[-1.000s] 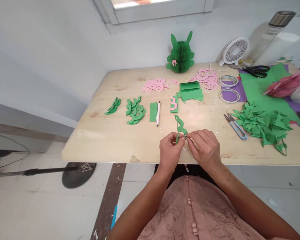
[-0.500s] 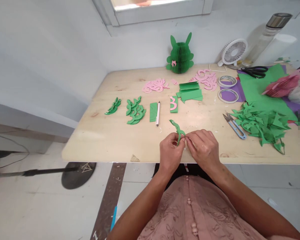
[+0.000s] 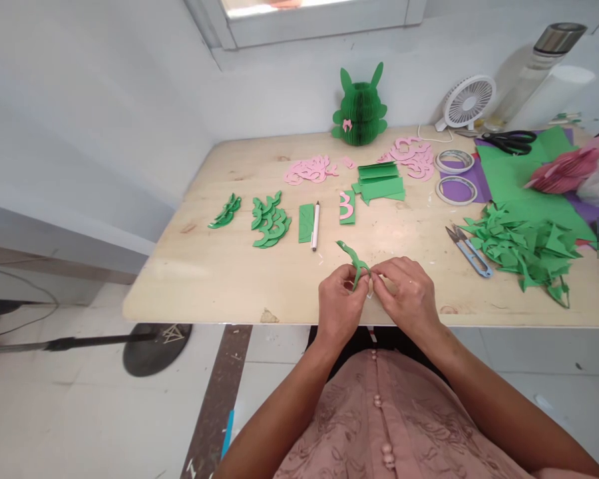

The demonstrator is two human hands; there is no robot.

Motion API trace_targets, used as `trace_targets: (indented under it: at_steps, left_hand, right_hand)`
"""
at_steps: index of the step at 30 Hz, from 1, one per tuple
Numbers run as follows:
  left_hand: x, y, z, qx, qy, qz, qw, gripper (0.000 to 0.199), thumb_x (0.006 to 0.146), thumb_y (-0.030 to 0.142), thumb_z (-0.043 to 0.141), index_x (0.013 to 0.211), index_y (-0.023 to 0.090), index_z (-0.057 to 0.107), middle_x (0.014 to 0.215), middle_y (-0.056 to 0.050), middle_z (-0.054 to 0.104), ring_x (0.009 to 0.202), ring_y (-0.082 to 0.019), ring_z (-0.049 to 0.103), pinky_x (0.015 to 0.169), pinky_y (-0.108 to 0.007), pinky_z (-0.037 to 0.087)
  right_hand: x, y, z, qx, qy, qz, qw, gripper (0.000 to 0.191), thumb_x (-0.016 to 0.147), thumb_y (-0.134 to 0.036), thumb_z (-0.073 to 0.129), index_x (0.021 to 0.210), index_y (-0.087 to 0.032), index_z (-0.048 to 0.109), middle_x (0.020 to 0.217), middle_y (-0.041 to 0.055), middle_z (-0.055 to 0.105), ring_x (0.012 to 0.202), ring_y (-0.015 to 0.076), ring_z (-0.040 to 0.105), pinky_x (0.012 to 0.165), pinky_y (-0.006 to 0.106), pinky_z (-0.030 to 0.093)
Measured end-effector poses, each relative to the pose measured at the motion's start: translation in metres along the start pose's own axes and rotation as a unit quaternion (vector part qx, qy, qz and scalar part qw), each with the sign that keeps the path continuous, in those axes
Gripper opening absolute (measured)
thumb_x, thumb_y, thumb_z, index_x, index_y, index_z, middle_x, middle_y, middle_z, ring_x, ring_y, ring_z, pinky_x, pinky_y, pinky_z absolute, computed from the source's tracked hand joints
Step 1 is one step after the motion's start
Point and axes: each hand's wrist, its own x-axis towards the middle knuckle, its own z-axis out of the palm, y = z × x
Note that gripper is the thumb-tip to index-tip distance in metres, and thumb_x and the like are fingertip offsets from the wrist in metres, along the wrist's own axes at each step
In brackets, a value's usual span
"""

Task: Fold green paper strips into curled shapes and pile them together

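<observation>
Between thumb and fingers, my left hand (image 3: 340, 301) grips a curved green paper cutout (image 3: 352, 256) just above the table's front edge. My right hand (image 3: 406, 289) is closed, its thumb and fingertips pinching the cutout's right edge. The fingers hide the lower part of the cutout. Ahead of my hands lies a green paper strip (image 3: 350, 216) with a pink curved piece (image 3: 347, 205) on it. A white pen (image 3: 315, 226) rests beside a green paper rectangle (image 3: 306, 223). Farther left are a pile of scalloped green cutouts (image 3: 272, 225) and a smaller green stack (image 3: 225, 213).
Blue thread snips (image 3: 472, 251) lie beside a heap of green scraps (image 3: 524, 243) on the right. Tape rolls (image 3: 456, 190), black scissors (image 3: 510, 141), a white fan (image 3: 466, 103) and a bottle (image 3: 539, 66) stand farther back. A green honeycomb paper figure (image 3: 360, 113) stands near the wall behind pink cutouts (image 3: 310, 171).
The green cutout's upper end has tipped slightly left and down. My right hand has shifted a little, its fingers still at the cutout's edge. The things on the table stay put.
</observation>
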Motion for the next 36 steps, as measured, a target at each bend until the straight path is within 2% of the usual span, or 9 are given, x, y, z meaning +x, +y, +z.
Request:
trace_targets:
  at_steps: [6,16,24,36]
  left_hand:
    - [0.0001,-0.0030,0.0003,-0.005,-0.005,-0.002,1.000,0.009,0.074,0.022,0.056,0.070,0.017,0.062,0.064,0.002,0.061,0.059,-0.010,0.049,0.058,-0.021,0.039]
    - [0.0008,-0.0048,0.0030,0.040,0.015,0.044,0.998,0.011,0.075,0.020,0.054,0.068,0.017,0.061,0.069,-0.001,0.066,0.065,-0.013,0.058,0.064,-0.025,0.045]
    - [0.0011,-0.0059,0.0035,0.072,0.024,0.069,0.995,0.010,0.076,0.019,0.054,0.066,0.017,0.059,0.070,-0.001,0.065,0.066,-0.013,0.059,0.065,-0.025,0.046]
    - [0.0007,-0.0072,0.0028,0.044,0.015,0.038,0.998,0.011,0.075,0.022,0.056,0.065,0.018,0.059,0.066,0.000,0.063,0.064,-0.013,0.057,0.064,-0.024,0.044]
  right_hand:
    - [-0.0009,0.0010,0.0003,0.008,0.002,0.018,1.000,0.013,0.082,-0.017,0.052,0.074,-0.020,0.061,0.075,0.0027,0.067,0.075,0.0183,0.058,0.070,0.030,0.040]
    - [-0.0002,0.0014,0.0013,-0.002,0.003,0.022,1.000,0.014,0.085,-0.021,0.052,0.074,-0.019,0.062,0.074,0.0028,0.067,0.074,0.0176,0.057,0.070,0.030,0.039]
    - [0.0006,0.0005,0.0032,-0.005,0.009,0.021,1.000,0.014,0.084,-0.022,0.053,0.074,-0.019,0.063,0.073,0.0030,0.067,0.074,0.0179,0.058,0.071,0.030,0.039]
    - [0.0015,-0.0002,0.0039,0.027,-0.001,0.054,0.998,0.014,0.082,-0.019,0.052,0.073,-0.019,0.063,0.072,0.0037,0.067,0.074,0.0184,0.059,0.070,0.031,0.042]
